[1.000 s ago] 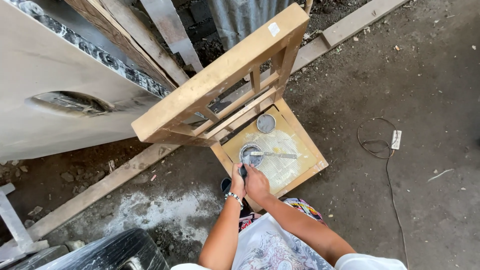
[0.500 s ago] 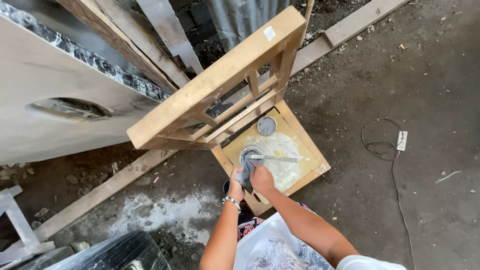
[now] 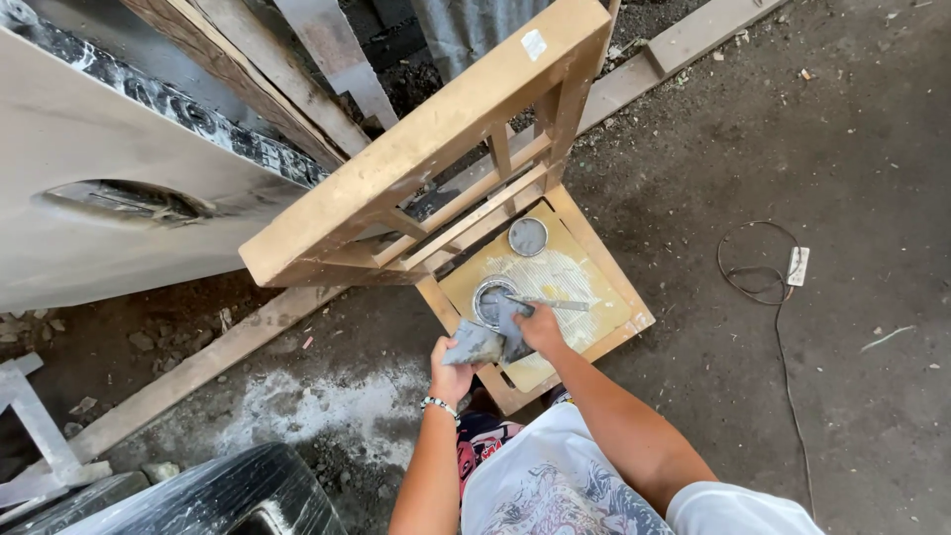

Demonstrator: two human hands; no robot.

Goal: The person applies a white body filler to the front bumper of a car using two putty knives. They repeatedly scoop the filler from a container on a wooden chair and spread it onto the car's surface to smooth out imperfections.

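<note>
Left hand is closed on a grey putty-smeared pad, holding it just off the front edge of the chair seat. Right hand grips a putty knife, blade lying across the open can near the seat's front-left corner. The lid sits apart, toward the back edge under the chair's back rails. Risk here, as I judge it: the can stands close to the seat's edge, so a hard scrape with the knife could tip it onto the dirt floor. The pad hangs over open air, and a loaded blob may drop onto the shorts below. The loose cable lies well apart, right of the chair, a trip hazard only if the person steps back that way
</note>
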